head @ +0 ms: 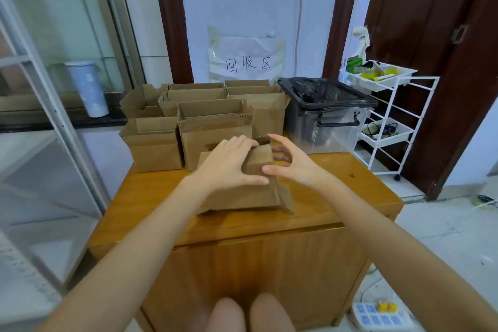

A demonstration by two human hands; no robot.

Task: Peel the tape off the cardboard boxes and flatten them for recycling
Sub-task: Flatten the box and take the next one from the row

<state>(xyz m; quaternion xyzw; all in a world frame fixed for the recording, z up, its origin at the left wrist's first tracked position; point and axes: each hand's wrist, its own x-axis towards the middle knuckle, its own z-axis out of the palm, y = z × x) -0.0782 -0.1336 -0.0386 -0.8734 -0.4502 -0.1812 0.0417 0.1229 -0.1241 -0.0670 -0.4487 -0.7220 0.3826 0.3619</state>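
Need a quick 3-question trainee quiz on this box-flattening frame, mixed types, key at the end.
1. True or false: the left hand lies on top of the near cardboard box.
2. What lines the clear plastic bin? A) a black bag B) newspaper C) a white towel
3. Fill in: the right hand hovers at the box's right end with its fingers ____.

Key
1. True: it rests flat over the box on the wooden cabinet.
2. A
3. curled; I cannot tell whether they pinch any tape.
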